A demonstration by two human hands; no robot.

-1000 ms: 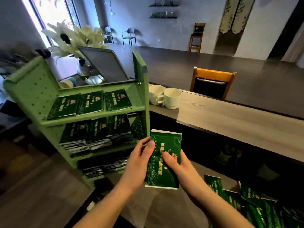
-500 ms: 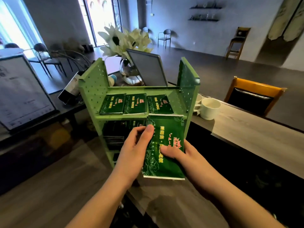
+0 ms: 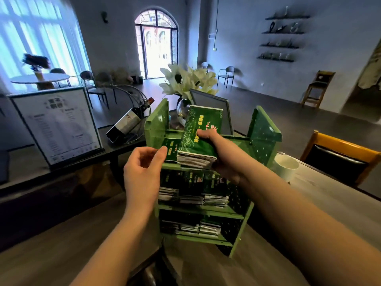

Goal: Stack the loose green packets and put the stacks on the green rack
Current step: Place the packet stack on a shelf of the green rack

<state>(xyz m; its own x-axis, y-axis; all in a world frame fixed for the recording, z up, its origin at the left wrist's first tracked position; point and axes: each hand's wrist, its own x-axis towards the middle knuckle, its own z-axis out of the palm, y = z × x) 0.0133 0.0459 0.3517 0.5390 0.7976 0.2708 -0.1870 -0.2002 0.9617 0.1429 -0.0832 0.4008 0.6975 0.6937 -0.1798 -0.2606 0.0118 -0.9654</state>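
Right hand (image 3: pixel 214 145) grips a thick stack of packets (image 3: pixel 198 139), thumb on the top face, fingers underneath. Stack is tilted, near end low, sitting at the front edge of the rack's (image 3: pixel 263 133) top shelf. Top packet is dark green, glossy, with yellow lettering, a red mark and pale swirl patterns; silvery-white edges show along the stack's near side. Left hand (image 3: pixel 144 172) holds nothing, fingers loosely curled, just left of the stack, fingertips near a flat packet (image 3: pixel 171 148) lying on the top shelf. Middle and bottom shelves carry more stacks side by side. White mug (image 3: pixel 286 166) right of rack. Behind: framed board, white flowers (image 3: pixel 187 79), wine bottle (image 3: pixel 129 120), menu stand (image 3: pixel 57 124) far left.
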